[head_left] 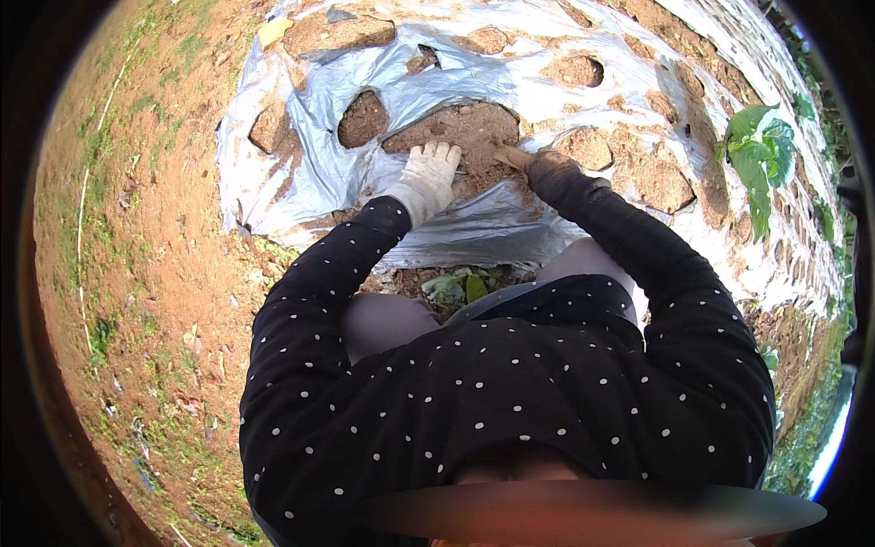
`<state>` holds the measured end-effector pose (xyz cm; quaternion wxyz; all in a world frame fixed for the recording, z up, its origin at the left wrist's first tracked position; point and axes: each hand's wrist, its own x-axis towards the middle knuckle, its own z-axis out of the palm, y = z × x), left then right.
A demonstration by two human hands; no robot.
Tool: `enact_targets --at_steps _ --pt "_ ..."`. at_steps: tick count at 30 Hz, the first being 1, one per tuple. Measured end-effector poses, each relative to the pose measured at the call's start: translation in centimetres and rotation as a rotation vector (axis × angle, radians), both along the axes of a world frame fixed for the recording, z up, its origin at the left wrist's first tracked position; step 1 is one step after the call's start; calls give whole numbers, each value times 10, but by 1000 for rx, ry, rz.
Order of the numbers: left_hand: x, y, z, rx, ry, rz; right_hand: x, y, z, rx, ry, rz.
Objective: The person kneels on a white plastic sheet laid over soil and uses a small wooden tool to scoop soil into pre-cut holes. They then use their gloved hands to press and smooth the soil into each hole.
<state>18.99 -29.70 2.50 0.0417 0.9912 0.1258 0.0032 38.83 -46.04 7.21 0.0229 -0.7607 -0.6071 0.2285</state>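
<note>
My left hand [430, 180], in a whitish work glove, lies palm down at the near left edge of a patch of bare brown soil [465, 128]. Its fingers are stretched out and slightly apart, with nothing held. Across from it, my right hand [550, 173] looks dark, gloved or in shade, and is closed round a short tan, wooden-looking piece [513, 157]. The tip of that piece points left into the loose soil; whether it is a tool's handle I cannot tell. Silvery plastic mulch film [474, 223] surrounds the soil patch and runs under both wrists.
More holes with soil, such as a round one [363, 118], dot the film. A leafy green plant [755, 150] grows at the right. Small leaves [456, 287] show between my knees. Reddish ground [155, 228] with sparse grass spreads on the left. A yellow scrap [272, 32] lies at the far left corner.
</note>
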Motion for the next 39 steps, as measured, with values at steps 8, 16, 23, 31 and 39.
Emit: enact_targets --at_steps 8,16,23,31,39 --pt "-7 -9 0 -45 147 159 19 -11 8 -65 -177 81" --pt "-16 -8 -1 74 169 38 71 6 116 -107 -190 239" --pt "-24 -6 -13 -25 37 29 32 21 60 -167 -42 200" --pt "-18 -10 -18 13 89 62 6 -18 -31 19 276 -142" --pt "-21 -7 -20 -64 75 29 52 -79 59 -221 702 -608"
